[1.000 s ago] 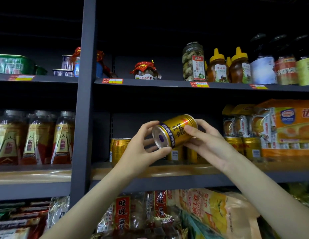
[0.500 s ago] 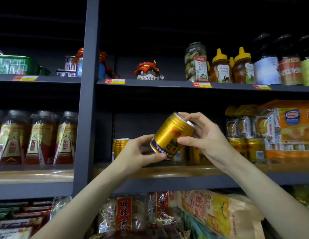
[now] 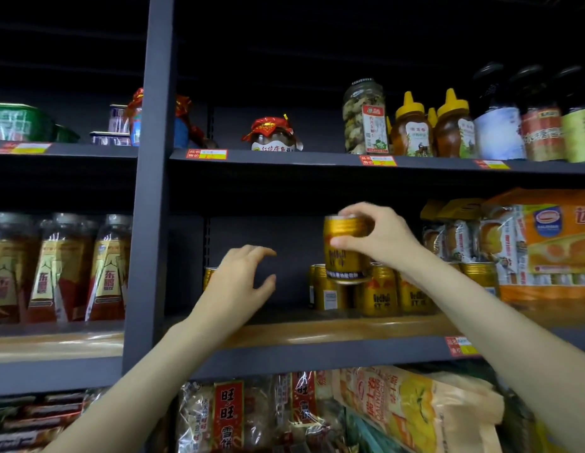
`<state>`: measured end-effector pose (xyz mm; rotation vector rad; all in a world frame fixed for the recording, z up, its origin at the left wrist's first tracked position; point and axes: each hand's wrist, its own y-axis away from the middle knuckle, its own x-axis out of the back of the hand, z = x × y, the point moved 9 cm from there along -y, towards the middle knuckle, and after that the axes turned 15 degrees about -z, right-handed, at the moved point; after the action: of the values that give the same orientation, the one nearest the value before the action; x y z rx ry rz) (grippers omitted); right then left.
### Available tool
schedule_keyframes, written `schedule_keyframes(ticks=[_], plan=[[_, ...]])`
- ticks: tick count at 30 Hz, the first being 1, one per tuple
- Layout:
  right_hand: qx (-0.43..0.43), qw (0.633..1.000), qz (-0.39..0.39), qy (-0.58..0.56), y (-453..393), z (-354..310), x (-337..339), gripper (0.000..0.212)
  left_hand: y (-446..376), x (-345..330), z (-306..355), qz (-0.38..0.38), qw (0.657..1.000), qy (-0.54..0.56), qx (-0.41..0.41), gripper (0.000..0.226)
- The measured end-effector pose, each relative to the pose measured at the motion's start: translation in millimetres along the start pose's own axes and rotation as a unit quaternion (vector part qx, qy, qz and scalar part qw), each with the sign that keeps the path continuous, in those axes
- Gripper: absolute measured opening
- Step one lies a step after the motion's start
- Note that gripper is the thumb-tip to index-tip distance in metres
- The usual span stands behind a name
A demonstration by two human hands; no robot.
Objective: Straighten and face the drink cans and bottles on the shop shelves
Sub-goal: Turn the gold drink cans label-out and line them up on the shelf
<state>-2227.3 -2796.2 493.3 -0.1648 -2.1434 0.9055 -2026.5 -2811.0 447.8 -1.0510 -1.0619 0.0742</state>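
On the middle shelf (image 3: 317,331), right of the dark upright post (image 3: 150,197), a gold drink can (image 3: 343,256) stood upright in the air, its base resting on or just above the row of gold cans (image 3: 382,291) behind; contact was hard to tell. Its label faced forward. Right hand (image 3: 379,233) pinched the can near the top, thumb on the front, fingers curled over the rim. Left hand (image 3: 242,286) hovered apart from it to the left, fingers relaxed and spread, holding nothing, in front of one more gold can (image 3: 208,276) by the post. Just right of the can row sat packaged cakes (image 3: 461,237) and an orange carton (image 3: 546,237). Upper shelf (image 3: 301,155) held a red-topped jar (image 3: 274,135), a tall clear jar (image 3: 364,117), two honey bottles (image 3: 431,129) with yellow caps and dark bottles (image 3: 539,125). Left bay showed bottles with red and cream labels (image 3: 59,273). Below, snack bags (image 3: 238,416) and a yellow bag (image 3: 415,410).
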Motion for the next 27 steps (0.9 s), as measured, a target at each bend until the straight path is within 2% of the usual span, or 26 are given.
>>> schedule_keyframes(ticks=[2, 4, 7, 9, 14, 20, 27], plan=[[-0.049, 0.997, -0.054, 0.022, -5.3, 16.5, -15.6, 0.044, 3.7, 6.8, -1.4, 0.049, 0.998, -0.031, -0.008, 0.030], [-0.075, 0.992, -0.082, 0.065, -3.1, 24.1, -30.2, 0.046, 3.8, 10.0, -10.7, 0.065, 0.996, -0.055, 0.031, 0.029], [-0.086, 0.980, -0.097, 0.150, 3.8, 26.1, -47.0, 0.047, -1.2, -3.9, -32.2, -0.006, 0.991, -0.087, 0.103, 0.037], [-0.092, 0.970, -0.107, 0.198, 10.7, 25.9, -53.6, 0.050, -0.4, -13.7, -37.8, -0.033, 0.990, -0.081, 0.110, 0.040], [-0.122, 0.924, -0.167, 0.320, 16.1, 32.4, -49.9, 0.074, 4.5, -15.2, -33.2, -0.006, 0.989, -0.109, 0.098, 0.041], [-0.151, 0.907, -0.209, 0.334, -2.3, 32.4, -57.7, 0.078, 6.1, -13.3, -35.1, 0.008, 0.993, -0.091, 0.079, 0.038], [-0.175, 0.884, -0.203, 0.382, -19.2, 45.7, -70.6, 0.078, 3.5, -11.8, -36.9, -0.019, 0.995, -0.059, 0.079, 0.042]])
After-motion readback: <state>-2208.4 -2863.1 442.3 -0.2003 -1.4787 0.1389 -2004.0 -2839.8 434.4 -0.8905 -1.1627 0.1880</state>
